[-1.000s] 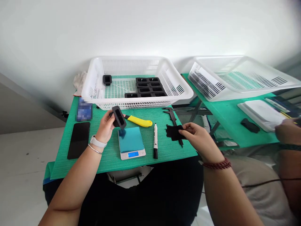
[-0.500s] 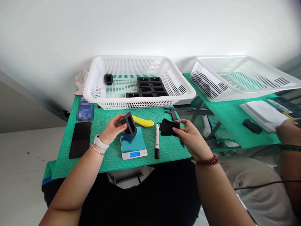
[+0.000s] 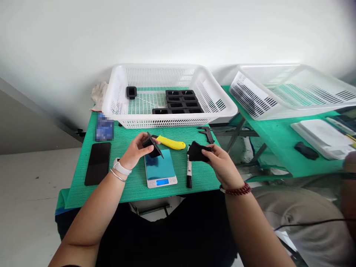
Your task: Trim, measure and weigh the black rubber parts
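Observation:
My left hand (image 3: 135, 150) is closed on a black flanged rectangular part (image 3: 153, 149), its flange tilted to the right above the digital scale (image 3: 160, 168). My right hand (image 3: 224, 161) pinches a thin, floppy black piece (image 3: 197, 152) with uneven edges; its material is unclear. That piece covers the upper end of a white marker (image 3: 189, 171) lying on the green-covered table (image 3: 128, 193). Between the hands, behind the scale, lies a yellow-handled utility knife (image 3: 171, 143). A dark caliper (image 3: 206, 134) lies near the right edge.
A white perforated basket (image 3: 167, 121) at the back holds several black flanged parts (image 3: 182, 99). On the left are a phone (image 3: 98, 164), a blurred blue packet (image 3: 104, 128) and gloves (image 3: 99, 95). Beside me, a co-worker's table carries another basket (image 3: 294, 112) and a white scale (image 3: 322, 135).
My left hand has turned the flanged part so its opening faces away from view and its flange shows edge-on. The right hand's black piece now overlaps the marker. The view has shifted slightly.

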The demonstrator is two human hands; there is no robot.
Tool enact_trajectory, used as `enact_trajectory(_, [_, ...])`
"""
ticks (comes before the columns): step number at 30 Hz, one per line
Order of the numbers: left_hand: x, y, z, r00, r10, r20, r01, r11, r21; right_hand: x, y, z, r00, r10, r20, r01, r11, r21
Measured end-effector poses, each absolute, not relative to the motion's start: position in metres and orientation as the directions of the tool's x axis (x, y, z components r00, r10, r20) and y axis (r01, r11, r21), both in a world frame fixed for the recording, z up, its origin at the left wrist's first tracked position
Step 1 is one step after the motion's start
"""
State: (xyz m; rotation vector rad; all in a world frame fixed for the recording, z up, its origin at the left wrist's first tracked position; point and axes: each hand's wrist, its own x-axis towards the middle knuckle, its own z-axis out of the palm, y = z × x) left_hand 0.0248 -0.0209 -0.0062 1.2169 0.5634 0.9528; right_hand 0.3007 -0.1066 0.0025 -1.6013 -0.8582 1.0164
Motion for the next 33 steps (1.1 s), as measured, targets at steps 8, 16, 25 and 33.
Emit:
enact_trajectory(8, [0.024, -0.020, -0.010, 0.520, 0.844, 0.130, -0.326, 0.055, 0.944, 0.314, -0.110, -0.010, 0.447, 0.852, -0.273, -0.123, -0.244, -0.962])
enact_trajectory(16, [0.028, -0.024, -0.005, 0.570, 0.814, 0.114, -0.245, 0.036, 0.969, 0.278, -0.113, 0.004, 0.654, 0.750, 0.099, 0.191, -0.037, -0.981])
enact_trajectory(25, [0.029, -0.026, -0.011, 0.513, 0.852, 0.107, -0.205, 0.000, 0.979, 0.165, -0.116, 0.010, 0.144, 0.902, 0.408, 0.445, 0.310, -0.840])
enact_trajectory(33, [0.031, -0.032, -0.017, 0.278, 0.952, 0.130, -0.068, -0.116, 0.991, 0.141, -0.111, 0.010, 0.123, 0.863, 0.490, 0.358, 0.422, -0.833])
